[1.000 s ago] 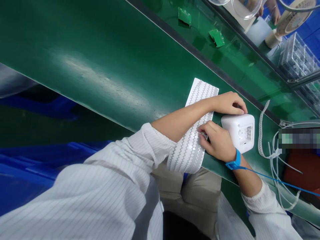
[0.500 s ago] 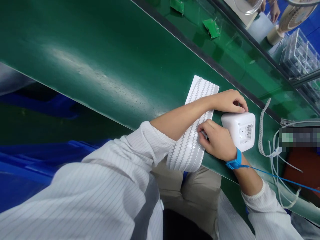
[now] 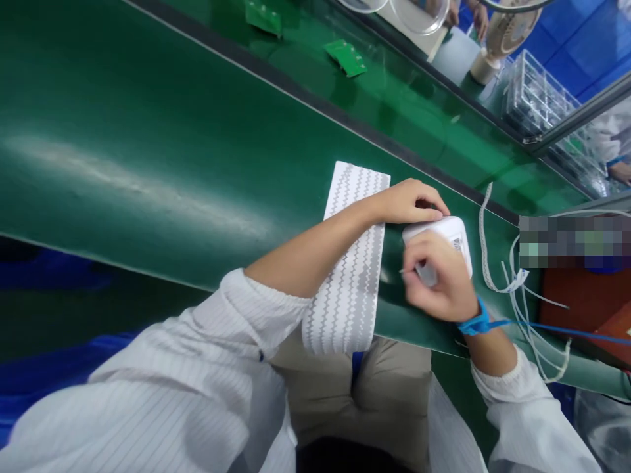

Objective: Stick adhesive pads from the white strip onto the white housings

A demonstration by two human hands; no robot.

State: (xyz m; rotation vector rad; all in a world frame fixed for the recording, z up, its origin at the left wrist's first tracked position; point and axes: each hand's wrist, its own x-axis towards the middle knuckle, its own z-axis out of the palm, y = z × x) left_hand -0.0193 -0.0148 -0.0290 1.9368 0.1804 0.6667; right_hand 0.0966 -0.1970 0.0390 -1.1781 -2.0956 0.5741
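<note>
Green worktop (image 3: 148,131), with two green circuit boards (image 3: 346,58) on the far belt at 12 o'clock. At 2 o'clock, a small fan (image 3: 497,33) stands beside clear component trays (image 3: 537,98); at 3 o'clock lie loose white strips (image 3: 486,243).

A small white plastic housing (image 3: 456,240) with rounded corners is seen lying on the green worktop, partly covered. Just beside it, a white sheet (image 3: 351,263) printed with grey zigzag rows overhangs the near edge.
</note>
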